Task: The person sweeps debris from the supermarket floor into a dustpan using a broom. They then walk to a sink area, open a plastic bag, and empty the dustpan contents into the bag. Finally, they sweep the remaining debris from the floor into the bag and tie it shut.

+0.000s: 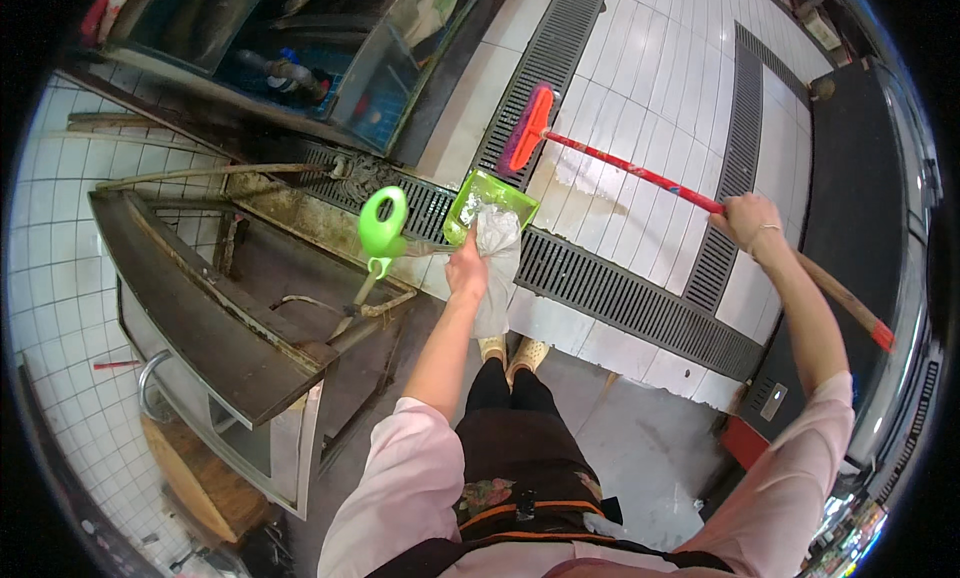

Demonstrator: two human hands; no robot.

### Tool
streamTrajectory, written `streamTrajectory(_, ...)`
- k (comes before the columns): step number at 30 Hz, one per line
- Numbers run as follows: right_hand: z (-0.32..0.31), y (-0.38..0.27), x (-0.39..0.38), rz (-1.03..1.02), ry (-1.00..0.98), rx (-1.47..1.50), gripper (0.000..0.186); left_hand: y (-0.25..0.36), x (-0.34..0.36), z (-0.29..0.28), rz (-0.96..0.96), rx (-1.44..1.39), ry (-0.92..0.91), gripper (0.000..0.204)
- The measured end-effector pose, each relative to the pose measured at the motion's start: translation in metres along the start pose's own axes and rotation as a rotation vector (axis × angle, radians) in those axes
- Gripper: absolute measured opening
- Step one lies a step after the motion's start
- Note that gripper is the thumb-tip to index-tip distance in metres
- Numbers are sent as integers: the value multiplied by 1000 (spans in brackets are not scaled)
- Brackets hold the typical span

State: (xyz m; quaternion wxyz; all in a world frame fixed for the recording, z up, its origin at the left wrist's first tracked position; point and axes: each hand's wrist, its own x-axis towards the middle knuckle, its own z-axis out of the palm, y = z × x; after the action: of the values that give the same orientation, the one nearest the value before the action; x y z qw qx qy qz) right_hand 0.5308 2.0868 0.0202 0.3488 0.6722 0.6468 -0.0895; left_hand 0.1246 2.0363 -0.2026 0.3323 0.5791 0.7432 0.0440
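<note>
Head view: R hand [748,221] has its fingers wrapped round the red pole of the broom [640,175], pressed together w/ the tips out of sight underneath. The pole's worn lower length runs on past the forearm to a red end cap. The broom head (red block, purple bristles) is over the floor grate [600,283] — can't tell if the bristles touch it.

L hand [465,275] is at the crumpled, translucent plastic bag [497,228]; its fingers seem closed on the edge, one reaching up along it, but most tips are hidden, so can't tell if the pinch takes in anything else. The bag hangs down in front of the green dustpan [470,196], covering its near side, & ends above the clogs [528,353].

Left of the pan, a green loop handle [379,241] is blurred at its base — unclear how it joins the pan.

Upper left, the glass tank [372,118] is cut off by the fisheye rim, contents hard to make out. Lower left, the round wooden board [200,478] is partly hidden behind the metal cabinet [180,308].
</note>
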Motion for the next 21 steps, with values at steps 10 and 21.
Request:
streamTrajectory(10,-69,-71,55,-72,-42,-218,40,20,-18,-10,12,-50,1,67)
streamTrajectory(21,54,67,-147,218,-123,126,50,64,-39,44,169,-177,-107,65)
